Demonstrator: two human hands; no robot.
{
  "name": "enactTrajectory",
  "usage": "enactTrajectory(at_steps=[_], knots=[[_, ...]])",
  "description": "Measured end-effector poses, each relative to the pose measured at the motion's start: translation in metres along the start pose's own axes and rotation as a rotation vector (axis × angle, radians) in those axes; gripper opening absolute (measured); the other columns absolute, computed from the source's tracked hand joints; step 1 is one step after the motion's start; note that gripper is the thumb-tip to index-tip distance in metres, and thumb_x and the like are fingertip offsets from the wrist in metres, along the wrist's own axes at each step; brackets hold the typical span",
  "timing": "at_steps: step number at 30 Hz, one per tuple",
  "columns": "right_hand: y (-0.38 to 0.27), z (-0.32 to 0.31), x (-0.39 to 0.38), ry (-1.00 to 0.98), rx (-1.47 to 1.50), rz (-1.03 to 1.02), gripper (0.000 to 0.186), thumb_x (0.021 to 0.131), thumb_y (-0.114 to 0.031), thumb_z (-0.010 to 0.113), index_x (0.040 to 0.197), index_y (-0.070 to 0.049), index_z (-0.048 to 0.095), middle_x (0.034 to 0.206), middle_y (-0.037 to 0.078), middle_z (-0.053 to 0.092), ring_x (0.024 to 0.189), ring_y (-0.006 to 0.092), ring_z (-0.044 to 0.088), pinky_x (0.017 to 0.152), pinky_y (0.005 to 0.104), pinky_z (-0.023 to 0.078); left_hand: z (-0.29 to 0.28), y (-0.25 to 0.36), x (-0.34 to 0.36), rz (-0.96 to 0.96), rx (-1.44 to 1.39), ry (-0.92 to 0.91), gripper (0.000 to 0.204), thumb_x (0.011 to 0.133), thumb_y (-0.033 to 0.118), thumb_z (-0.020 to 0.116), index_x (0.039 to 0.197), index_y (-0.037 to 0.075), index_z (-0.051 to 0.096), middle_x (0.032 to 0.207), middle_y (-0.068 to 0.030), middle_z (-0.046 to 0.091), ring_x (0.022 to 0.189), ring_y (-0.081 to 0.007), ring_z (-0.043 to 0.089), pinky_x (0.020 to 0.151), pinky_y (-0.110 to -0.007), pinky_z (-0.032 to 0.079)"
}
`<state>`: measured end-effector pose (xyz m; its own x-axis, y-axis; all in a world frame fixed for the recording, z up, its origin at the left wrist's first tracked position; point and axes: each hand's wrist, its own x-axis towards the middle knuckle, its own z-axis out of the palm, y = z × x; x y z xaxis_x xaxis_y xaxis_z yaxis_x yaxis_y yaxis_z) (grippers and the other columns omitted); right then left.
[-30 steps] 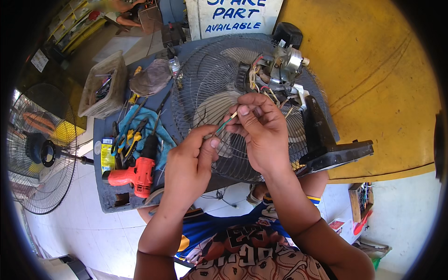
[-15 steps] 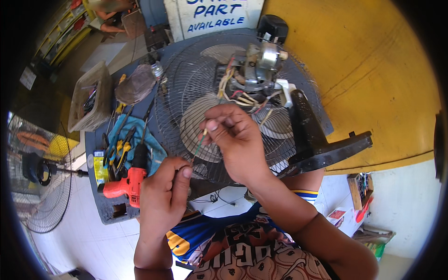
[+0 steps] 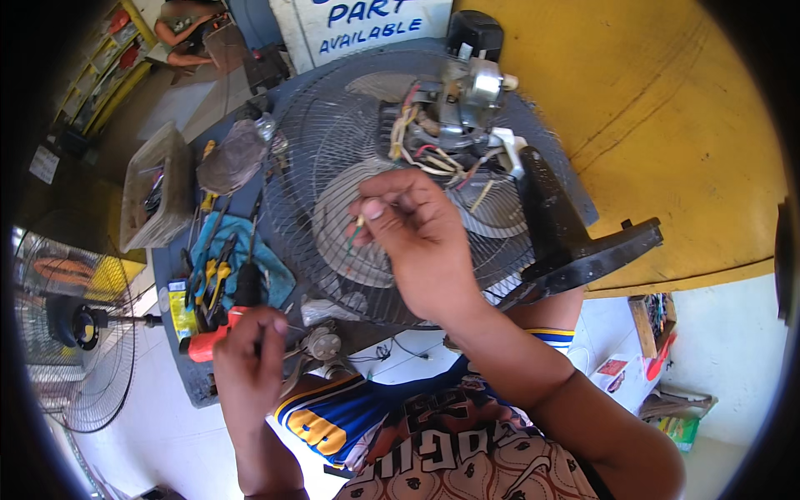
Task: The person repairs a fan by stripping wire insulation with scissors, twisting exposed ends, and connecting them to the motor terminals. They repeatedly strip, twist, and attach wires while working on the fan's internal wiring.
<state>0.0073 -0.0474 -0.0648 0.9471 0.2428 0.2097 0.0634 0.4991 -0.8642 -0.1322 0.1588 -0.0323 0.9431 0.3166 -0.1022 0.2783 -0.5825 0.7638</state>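
Observation:
My right hand (image 3: 429, 250) is over the fan grille (image 3: 333, 283), its thumb and fingers pinching a thin green wire (image 3: 351, 238) with a pale yellowish part by the fingertips. The wire's lower end hangs free. My left hand (image 3: 250, 358) is beside the red power drill (image 3: 202, 345) and partly covers it. Its fingers are curled with the thumb against them; anything inside is too small or hidden to make out. Beyond my right hand, a fan motor (image 3: 471, 104) with a bundle of loose white, yellow and red wires (image 3: 429, 158) rests on the grille.
A black fan stand (image 3: 554, 225) lies at the right. Pliers (image 3: 218, 279) and a blue cloth (image 3: 271, 271) are at the left, near a plastic tool basket (image 3: 137, 196). A standing fan (image 3: 92, 329) is at far left. Another person (image 3: 187, 37) sits in the background.
My left hand has come away from the wire's lower end, moving left and down in front of the drill. My right hand keeps its pinch on the wire, almost in place.

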Motion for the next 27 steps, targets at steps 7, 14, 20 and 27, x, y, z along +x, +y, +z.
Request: enactTrajectory(at_steps=[7, 14, 20, 27], knots=[[-0.015, -0.012, -0.013, -0.077, -0.101, 0.037, 0.014, 0.112, -0.008, 0.061, 0.125, -0.002, 0.061, 0.109, 0.005, 0.067, 0.099, 0.0103, 0.067, 0.087, 0.0298, 0.060, -0.009, 0.011, 0.055, 0.587, 0.380, 0.425, 0.019, 0.104, 0.014, 0.072, 0.117, 0.001, 0.076, 0.111, -0.0095, 0.073, 0.101, -0.0119, 0.065, 0.093, -0.028, 0.050], [-0.032, -0.026, -0.042, -0.133, -0.176, 0.092, 0.014, 0.110, -0.003, 0.060, 0.122, 0.001, 0.054, 0.107, 0.007, 0.067, 0.101, 0.0111, 0.069, 0.087, 0.0289, 0.061, 0.055, 0.068, 0.070, 0.362, -0.466, -0.171, 0.018, 0.106, 0.016, 0.073, 0.112, -0.001, 0.077, 0.093, -0.0042, 0.075, 0.082, -0.0072, 0.064, 0.072, -0.024, 0.049], [-0.033, -0.026, -0.057, -0.146, -0.365, 0.086, 0.030, 0.107, 0.001, 0.062, 0.125, -0.001, 0.039, 0.104, 0.014, 0.068, 0.099, 0.0181, 0.076, 0.080, 0.0337, 0.063, 0.076, 0.076, 0.063, 0.260, -0.434, -0.355, 0.023, 0.109, 0.020, 0.070, 0.104, -0.003, 0.073, 0.085, -0.0018, 0.072, 0.081, -0.0028, 0.064, 0.066, -0.024, 0.050], [-0.051, -0.035, -0.065, -0.352, -0.708, 0.170, 0.018, 0.105, 0.005, 0.061, 0.122, 0.003, 0.057, 0.113, 0.017, 0.072, 0.105, 0.0220, 0.076, 0.088, 0.0368, 0.062, 0.075, 0.056, 0.051, 0.182, -0.575, -0.221, 0.021, 0.113, 0.021, 0.063, 0.106, 0.001, 0.065, 0.078, -0.0007, 0.067, 0.067, -0.0046, 0.057, 0.059, -0.023, 0.046]])
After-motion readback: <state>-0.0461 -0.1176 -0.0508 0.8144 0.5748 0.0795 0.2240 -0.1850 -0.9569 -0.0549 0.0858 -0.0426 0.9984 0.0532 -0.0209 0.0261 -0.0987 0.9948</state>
